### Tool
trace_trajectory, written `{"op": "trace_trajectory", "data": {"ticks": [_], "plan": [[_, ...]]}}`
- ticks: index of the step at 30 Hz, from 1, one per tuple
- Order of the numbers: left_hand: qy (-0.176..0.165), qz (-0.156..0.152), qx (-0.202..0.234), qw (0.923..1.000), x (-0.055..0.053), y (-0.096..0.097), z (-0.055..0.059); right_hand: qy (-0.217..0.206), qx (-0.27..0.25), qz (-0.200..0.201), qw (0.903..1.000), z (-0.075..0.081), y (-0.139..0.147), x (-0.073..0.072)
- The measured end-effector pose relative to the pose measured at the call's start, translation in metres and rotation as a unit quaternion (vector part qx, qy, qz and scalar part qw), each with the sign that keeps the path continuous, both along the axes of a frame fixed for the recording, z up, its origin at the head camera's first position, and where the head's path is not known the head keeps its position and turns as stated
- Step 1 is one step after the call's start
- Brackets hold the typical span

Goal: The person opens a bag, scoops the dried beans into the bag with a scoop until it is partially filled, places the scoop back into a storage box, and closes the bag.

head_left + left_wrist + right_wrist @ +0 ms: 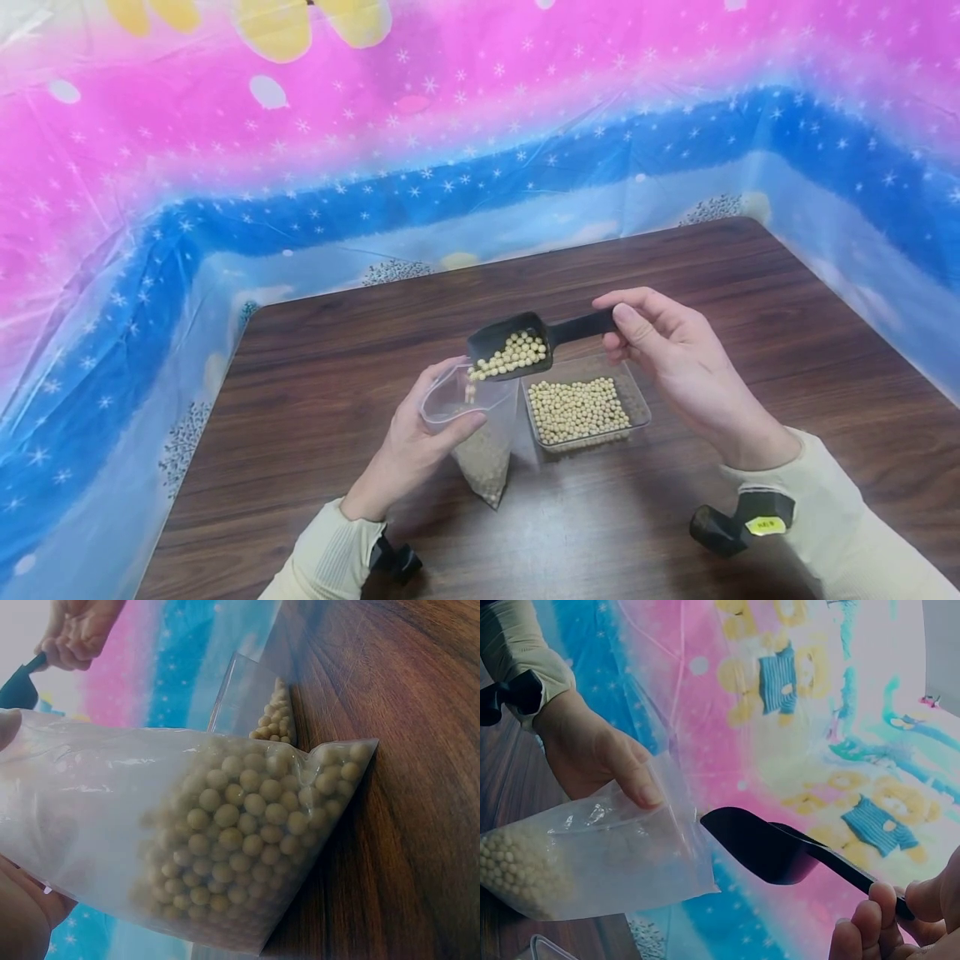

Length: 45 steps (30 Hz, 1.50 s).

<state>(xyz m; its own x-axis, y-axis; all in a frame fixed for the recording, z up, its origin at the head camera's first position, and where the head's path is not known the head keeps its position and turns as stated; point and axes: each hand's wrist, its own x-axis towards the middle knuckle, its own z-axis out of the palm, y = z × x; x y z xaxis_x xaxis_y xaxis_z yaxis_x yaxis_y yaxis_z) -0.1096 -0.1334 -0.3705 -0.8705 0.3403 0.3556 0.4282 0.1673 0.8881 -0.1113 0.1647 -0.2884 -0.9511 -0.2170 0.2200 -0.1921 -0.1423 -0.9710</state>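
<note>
My right hand [678, 362] pinches the end of a black scoop's handle. The scoop [517, 342] tilts over the mouth of a clear plastic bag [487, 454], and round pale beans [513, 354] slide off its lip into it. My left hand [420, 433] holds the bag by its upper part, thumb in front, mouth spread. In the left wrist view the lower part of the bag [232, 825] is full of beans and its bottom is at the tabletop. The right wrist view shows the scoop [761, 847] from its underside, tip at the bag's opening.
A clear plastic box [641, 408] of the same beans stands just right of the bag, below the scoop. The dark wood table [337, 350] is bordered by a pink and blue patterned cloth [450, 175]. Wrist cameras [738, 521] sit on both cuffs.
</note>
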Motion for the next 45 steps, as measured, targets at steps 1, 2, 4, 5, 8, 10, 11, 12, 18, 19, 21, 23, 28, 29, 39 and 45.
{"op": "trace_trajectory", "data": {"ticks": [1,2,4,5,8,10,11,12,18,19,21,23,28,29,39,45], "plan": [[0.0,0.0,0.001,1.0,0.0,0.0,0.0,0.001,0.002,0.001,1.0,0.001,0.0,0.0],[0.001,-0.001,0.0,1.0,0.0,0.0,-0.001,0.002,0.007,0.0,1.0,0.002,0.0,0.001],[0.002,0.0,-0.002,1.0,0.0,0.0,-0.001,0.004,0.02,-0.003,0.9998,0.003,0.0,0.002],[0.001,0.0,-0.001,1.0,0.0,0.0,-0.001,0.004,0.029,-0.006,0.9996,0.004,0.0,0.003],[-0.002,0.001,-0.002,1.0,0.0,0.0,0.0,0.01,0.066,-0.02,0.9976,0.007,-0.001,0.005],[-0.003,0.0,-0.001,1.0,0.001,0.0,0.0,0.022,0.097,-0.031,0.9946,0.008,-0.001,0.006],[-0.005,0.0,0.001,1.0,0.0,0.0,0.0,0.029,0.107,-0.035,0.9933,0.009,-0.002,0.006],[-0.008,-0.002,0.003,1.0,0.001,0.0,0.0,0.035,0.114,-0.037,0.9922,0.009,-0.002,0.007],[-0.008,-0.009,0.012,0.9999,0.0,0.0,-0.002,0.061,0.131,-0.037,0.9888,0.008,-0.005,0.009],[-0.006,-0.01,0.011,0.9999,0.0,0.0,-0.002,0.064,0.136,-0.037,0.988,0.008,-0.005,0.009],[-0.009,-0.02,0.023,0.9995,0.0,0.0,-0.003,0.074,0.138,-0.042,0.9868,0.008,-0.006,0.01],[-0.008,-0.024,0.03,0.9992,-0.001,0.0,-0.004,0.099,0.139,-0.067,0.9831,0.011,-0.006,0.012],[-0.01,-0.008,0.02,0.9997,0.0,0.001,-0.004,0.239,0.158,-0.202,0.9364,0.021,0.003,0.012],[-0.012,-0.003,0.015,0.9998,0.0,0.001,-0.004,0.268,0.183,-0.227,0.9182,0.022,0.005,0.01],[-0.001,-0.006,0.001,1.0,-0.002,-0.001,-0.003,0.186,0.483,-0.12,0.847,-0.012,0.012,-0.008],[0.008,-0.005,0.006,0.9999,-0.002,-0.001,-0.003,0.166,0.507,-0.111,0.8381,-0.027,0.013,-0.011]]}}
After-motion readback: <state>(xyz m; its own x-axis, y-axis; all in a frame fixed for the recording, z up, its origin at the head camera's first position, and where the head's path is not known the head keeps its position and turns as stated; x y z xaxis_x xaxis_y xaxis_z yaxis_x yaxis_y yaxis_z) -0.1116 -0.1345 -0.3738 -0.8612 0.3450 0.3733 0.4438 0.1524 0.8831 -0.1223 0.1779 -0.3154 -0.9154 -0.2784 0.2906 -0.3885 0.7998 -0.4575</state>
